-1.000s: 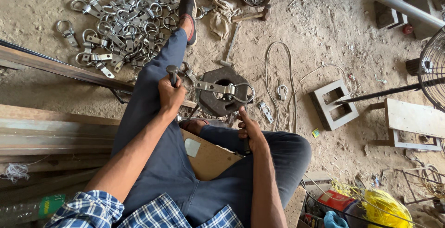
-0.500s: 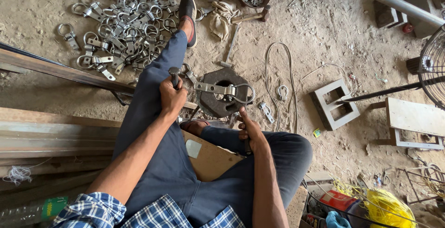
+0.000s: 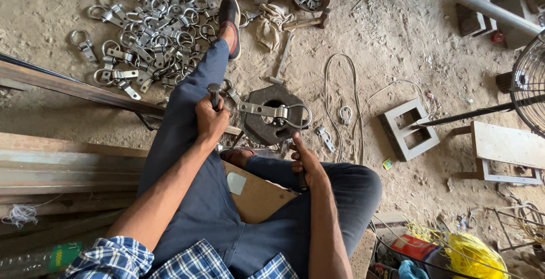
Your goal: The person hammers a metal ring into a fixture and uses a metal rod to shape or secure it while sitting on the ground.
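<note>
Left hand [image 3: 211, 121] clenched around hammer handle [image 3: 214, 93], head hidden. Right hand [image 3: 306, 162] grips something unclear. Ring clamp [image 3: 272, 111] lies on dark block [image 3: 273, 114] centre. Green-labelled bottle [image 3: 42, 259] near left, cut off.

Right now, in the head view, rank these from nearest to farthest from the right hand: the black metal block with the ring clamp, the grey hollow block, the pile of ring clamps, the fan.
From the right hand:
1. Black metal block, just ahead of the hand.
2. Grey hollow block, to the right.
3. Pile of ring clamps, far ahead on the left.
4. Fan, at the right edge.
</note>
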